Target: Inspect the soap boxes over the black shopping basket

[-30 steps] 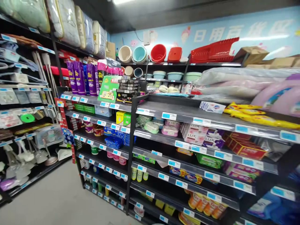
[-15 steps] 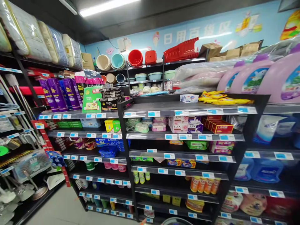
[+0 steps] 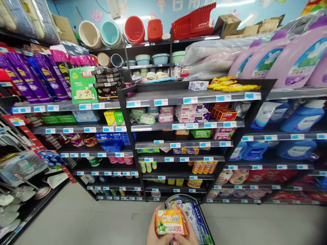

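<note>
Left hand: nearest me, low in the scene; palm along the pack's left side, thumb at its near edge (image 3: 153,230).
Right hand: mirrors it on the right side, thumb likewise at the near edge (image 3: 191,232).
Grip: both hands clasp the orange pack (image 3: 170,222) between them, printed face tilted up.
Pack print: big red characters, looks like 立白; finer print too small from here.
Basket: dark rim (image 3: 181,195) just beyond and right of the pack; blue-and-white boxes (image 3: 195,217) inside, lettering unclear.
Shelf unit: farther, bare stretch on top (image 3: 158,95); price tags (image 3: 160,102) blue and white, unreadable.
Soap cartons: pink (image 3: 186,116) and purple (image 3: 201,116), both read LUX.
Purple jugs: right, top level, rabbit on the label (image 3: 296,64).
Wall: farthest, light blue (image 3: 143,6), white characters 日用 cut off by the view's upper edge.
</note>
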A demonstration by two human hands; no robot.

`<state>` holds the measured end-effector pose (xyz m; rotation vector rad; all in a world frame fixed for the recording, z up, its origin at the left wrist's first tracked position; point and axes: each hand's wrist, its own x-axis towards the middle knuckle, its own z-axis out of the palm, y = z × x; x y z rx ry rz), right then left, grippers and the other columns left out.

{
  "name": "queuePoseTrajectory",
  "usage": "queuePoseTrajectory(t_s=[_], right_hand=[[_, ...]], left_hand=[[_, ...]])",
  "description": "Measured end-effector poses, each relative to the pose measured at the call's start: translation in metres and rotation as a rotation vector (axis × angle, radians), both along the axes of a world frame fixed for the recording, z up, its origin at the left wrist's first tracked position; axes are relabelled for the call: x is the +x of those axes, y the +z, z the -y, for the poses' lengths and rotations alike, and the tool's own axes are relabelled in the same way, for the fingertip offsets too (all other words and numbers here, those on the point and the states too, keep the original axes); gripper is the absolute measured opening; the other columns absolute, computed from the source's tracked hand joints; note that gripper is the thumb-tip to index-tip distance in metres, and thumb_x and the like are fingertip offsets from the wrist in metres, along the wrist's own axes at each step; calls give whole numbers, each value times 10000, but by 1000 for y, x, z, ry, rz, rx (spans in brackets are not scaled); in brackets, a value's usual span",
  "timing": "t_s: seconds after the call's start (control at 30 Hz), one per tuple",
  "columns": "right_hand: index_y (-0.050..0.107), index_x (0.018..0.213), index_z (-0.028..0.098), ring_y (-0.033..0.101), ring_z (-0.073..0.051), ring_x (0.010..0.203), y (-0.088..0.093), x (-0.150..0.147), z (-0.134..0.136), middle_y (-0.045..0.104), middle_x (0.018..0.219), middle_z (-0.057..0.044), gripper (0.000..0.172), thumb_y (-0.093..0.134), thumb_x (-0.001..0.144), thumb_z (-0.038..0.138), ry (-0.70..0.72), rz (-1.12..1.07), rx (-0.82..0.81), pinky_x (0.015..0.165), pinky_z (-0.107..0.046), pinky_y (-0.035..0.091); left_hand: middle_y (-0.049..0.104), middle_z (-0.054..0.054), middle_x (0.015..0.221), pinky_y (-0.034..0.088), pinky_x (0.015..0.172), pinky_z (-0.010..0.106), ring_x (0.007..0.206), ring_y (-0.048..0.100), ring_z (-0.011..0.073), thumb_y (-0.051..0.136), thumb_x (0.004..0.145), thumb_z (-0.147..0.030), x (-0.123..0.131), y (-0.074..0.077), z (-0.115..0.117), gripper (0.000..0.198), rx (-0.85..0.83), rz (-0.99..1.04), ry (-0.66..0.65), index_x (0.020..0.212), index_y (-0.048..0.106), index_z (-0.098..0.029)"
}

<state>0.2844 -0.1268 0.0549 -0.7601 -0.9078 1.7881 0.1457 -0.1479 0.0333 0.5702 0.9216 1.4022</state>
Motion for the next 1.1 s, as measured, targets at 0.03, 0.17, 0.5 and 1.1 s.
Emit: queuePoseTrajectory(t_s=[0.03,0.17,0.5,1.1], right_hand=[[492,1403,374,497,-400,1350,-6,0,3,591,1388,-112,968,895,540,545,-25,-34,-39,1106,-538,414],[498,1357,354,489,-404,1355,-24,4,10,521,1461,-125,995,917,470,518,-37,-41,-77,1108,-526,409],[457,1309,334,523,-358,1334,-36,5,12,541,1420,-153,866,924,580,346,210,-2,109,1090,-513,422],[436,1224,305,579,-328,1267,1,7,36,518,1437,-130,748,879,629,208,169,45,99,1005,-454,507]], left_hand=[[643,206,1312,522,989,458,1171,645,391,951,498,-457,1,0,3,1117,7,-10,-12,1465,442,-226],[643,198,1314,500,1022,470,1187,636,388,935,523,-480,1,1,16,1077,22,-72,-44,1456,462,-223],[661,206,1281,515,995,478,1178,633,402,935,490,-534,-21,-2,45,1041,5,-173,11,1388,526,-200],[384,193,1570,538,976,374,1316,536,366,908,619,-397,-33,29,68,1105,-10,-241,-79,1552,339,-232]])
